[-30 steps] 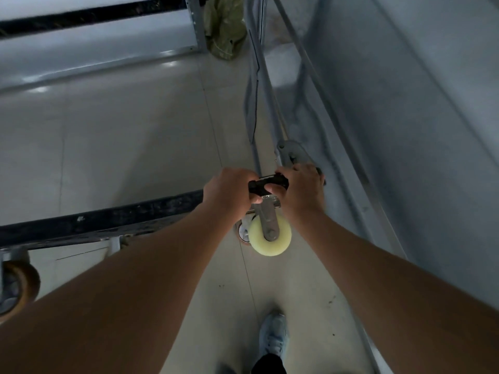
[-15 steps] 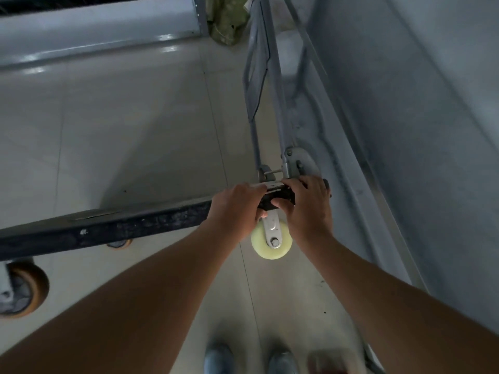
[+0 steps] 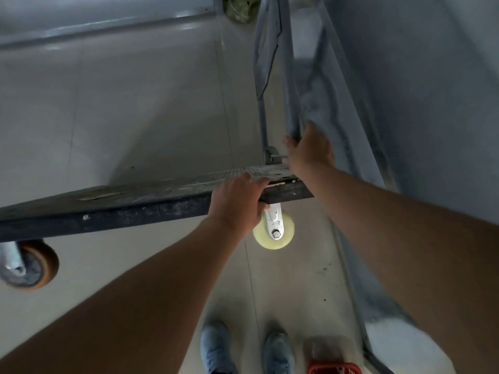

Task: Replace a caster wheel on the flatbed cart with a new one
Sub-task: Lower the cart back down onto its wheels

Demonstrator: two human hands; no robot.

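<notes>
The left hand's (image 3: 237, 201) grip wraps the dark edge of the worn, black-rimmed flatbed cart deck (image 3: 129, 209) at centre frame, while the right hand's (image 3: 310, 152) grip closes around the grey metal handle tube (image 3: 293, 103) above it. The pale cream caster wheel (image 3: 274, 234) in its white bracket hangs under the deck corner, apparently already mounted; an orange-tyred old caster (image 3: 35, 265) sits lower left. Likely only lowering and checking remain.

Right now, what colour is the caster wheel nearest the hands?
Pale translucent yellow caster wheel, head view.

Scuffed black deck (image 3: 135, 211), glossy pale plastic wheel (image 3: 286, 228).
</notes>
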